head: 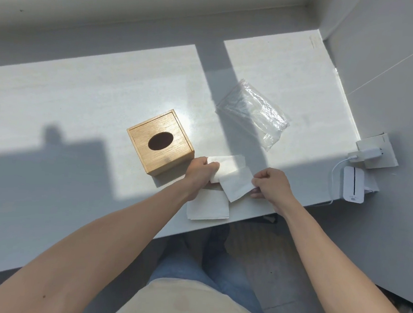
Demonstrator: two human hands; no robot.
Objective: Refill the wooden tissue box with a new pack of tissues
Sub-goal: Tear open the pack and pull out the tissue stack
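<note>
White desk point(81, 102) lying sunlit against wall. Wooden tissue box point(161, 141) sitting lid-on at centre — empty plastic bag point(253, 113) at 2 o'clock. Left hand point(200, 172) and right hand point(273, 185) each pinching loose tissues point(233, 177) at 4 o'clock.

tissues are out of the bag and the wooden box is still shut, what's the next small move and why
Probably square the loose tissues into one stack. The left hand and right hand each grip a skewed piece, and another folded stack lies apart near the table edge. The wooden box beside them has its lid on, and a neat stack should load more easily once it is opened.
</note>
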